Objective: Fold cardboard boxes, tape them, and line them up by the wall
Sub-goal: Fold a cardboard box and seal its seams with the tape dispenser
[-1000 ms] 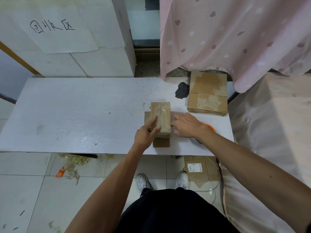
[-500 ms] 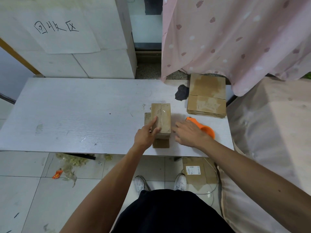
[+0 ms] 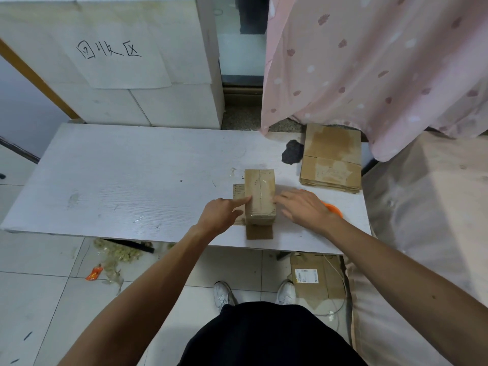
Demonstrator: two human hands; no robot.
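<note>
Box sits on the table, right of centre, near the front edge. Top flaps are closed, with a seam down the middle and a shiny strip along it. One flap lies flat on the table at the near end, and another pokes out on the left side.

Left hand: index finger straight, tip on the box's upper left edge, other fingers curled, gripping nothing. Right hand: fingers straight and slightly spread, tips against the box's right side, holding nothing. The box is squeezed between the two hands.

Orange tape dispenser is just behind the right wrist, mostly hidden by it. Stack of flat cardboard is at the table's far right corner, apart from the box. Dark patch on the table top is just left of the stack.

Table is white with a wood-grain texture, scuffed. Behind it are white blocks carrying a paper sign with handwritten characters. Pink patterned curtain hangs over the far right. Beige cloth-covered surface is right of the table.

Tiled floor: scraps and an orange wrapper on the left, flattened labelled carton under the table's right end. White shoes are at the bottom.
</note>
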